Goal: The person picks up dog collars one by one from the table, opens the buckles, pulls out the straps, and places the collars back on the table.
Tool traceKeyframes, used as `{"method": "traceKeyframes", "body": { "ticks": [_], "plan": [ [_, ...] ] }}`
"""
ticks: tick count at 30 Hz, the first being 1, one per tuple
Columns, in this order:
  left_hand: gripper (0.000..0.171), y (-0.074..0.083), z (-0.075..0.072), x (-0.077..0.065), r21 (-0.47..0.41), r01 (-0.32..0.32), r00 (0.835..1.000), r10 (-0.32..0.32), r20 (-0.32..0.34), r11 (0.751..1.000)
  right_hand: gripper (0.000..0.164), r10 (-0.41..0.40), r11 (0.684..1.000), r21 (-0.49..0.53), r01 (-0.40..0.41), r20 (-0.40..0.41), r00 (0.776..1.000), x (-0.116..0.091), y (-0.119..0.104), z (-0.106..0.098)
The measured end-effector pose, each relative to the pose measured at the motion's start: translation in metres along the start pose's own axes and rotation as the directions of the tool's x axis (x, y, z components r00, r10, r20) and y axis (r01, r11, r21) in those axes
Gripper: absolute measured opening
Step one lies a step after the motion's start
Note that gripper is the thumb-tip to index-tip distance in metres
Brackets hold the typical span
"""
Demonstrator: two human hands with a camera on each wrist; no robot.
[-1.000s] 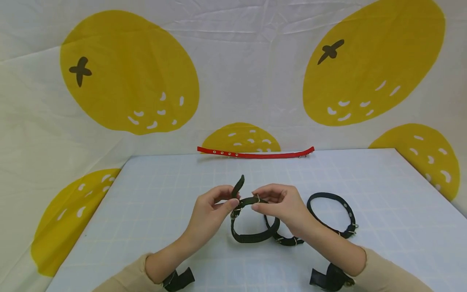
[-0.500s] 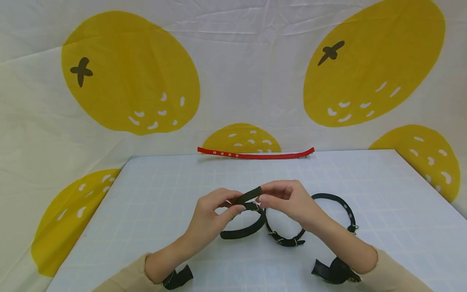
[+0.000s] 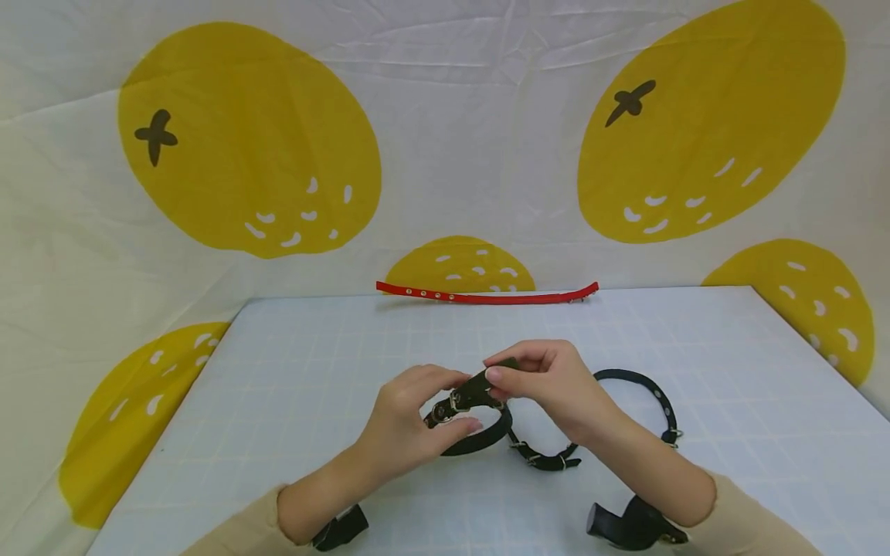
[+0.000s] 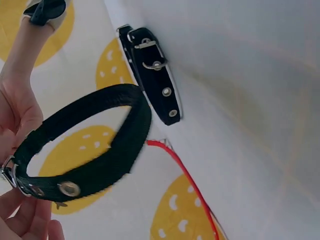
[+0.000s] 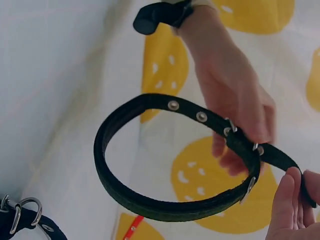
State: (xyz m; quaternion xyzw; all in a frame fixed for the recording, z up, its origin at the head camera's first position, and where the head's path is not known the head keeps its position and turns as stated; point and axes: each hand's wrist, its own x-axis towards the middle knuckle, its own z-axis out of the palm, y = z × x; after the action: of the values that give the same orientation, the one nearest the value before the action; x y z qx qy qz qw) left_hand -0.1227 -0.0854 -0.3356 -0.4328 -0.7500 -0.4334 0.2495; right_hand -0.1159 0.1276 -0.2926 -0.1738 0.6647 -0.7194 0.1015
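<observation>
A dark green-black buckled collar [image 3: 480, 442] is held up between both hands, its strap formed into a loop. My left hand [image 3: 410, 405] grips it near the metal buckle, thumb below and fingers above. The free strap end is pinched between thumb and fingers of my right hand [image 3: 542, 386]. In the right wrist view the collar [image 5: 165, 210] shows its metal eyelets, with the strap end passing out beyond the buckle to my right fingers [image 5: 285, 205].
Another looped black collar [image 3: 555, 462] lies on the white table [image 3: 313, 347] just right of the held one. A third black collar [image 3: 657, 394] lies partly behind my right forearm. Along the back edge stretches a red strap with eyelets [image 3: 487, 298].
My right hand has moved from the collar's ring to its free strap end, which has swung over to the right. My left fingers have spread wider around the buckle.
</observation>
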Motion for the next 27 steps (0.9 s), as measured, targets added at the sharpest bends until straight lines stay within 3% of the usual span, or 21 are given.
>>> {"method": "traceKeyframes", "body": {
  "ticks": [7,14,27],
  "plan": [
    [0.021,0.002,-0.001,-0.004,0.047,0.059,0.998,-0.059,-0.014,0.997,0.014,-0.011,0.997,0.070,0.012,-0.019,1.000,-0.002,-0.005,-0.005],
    [0.024,0.000,-0.002,-0.003,0.018,0.015,0.996,-0.014,-0.083,1.000,0.014,0.004,1.000,0.030,-0.001,-0.090,0.996,-0.004,-0.008,-0.010],
    [0.021,0.002,-0.004,-0.002,-0.016,0.034,0.996,-0.035,-0.078,0.999,0.014,0.009,0.999,0.036,-0.005,-0.120,0.993,-0.008,-0.007,-0.018]
  ]
}}
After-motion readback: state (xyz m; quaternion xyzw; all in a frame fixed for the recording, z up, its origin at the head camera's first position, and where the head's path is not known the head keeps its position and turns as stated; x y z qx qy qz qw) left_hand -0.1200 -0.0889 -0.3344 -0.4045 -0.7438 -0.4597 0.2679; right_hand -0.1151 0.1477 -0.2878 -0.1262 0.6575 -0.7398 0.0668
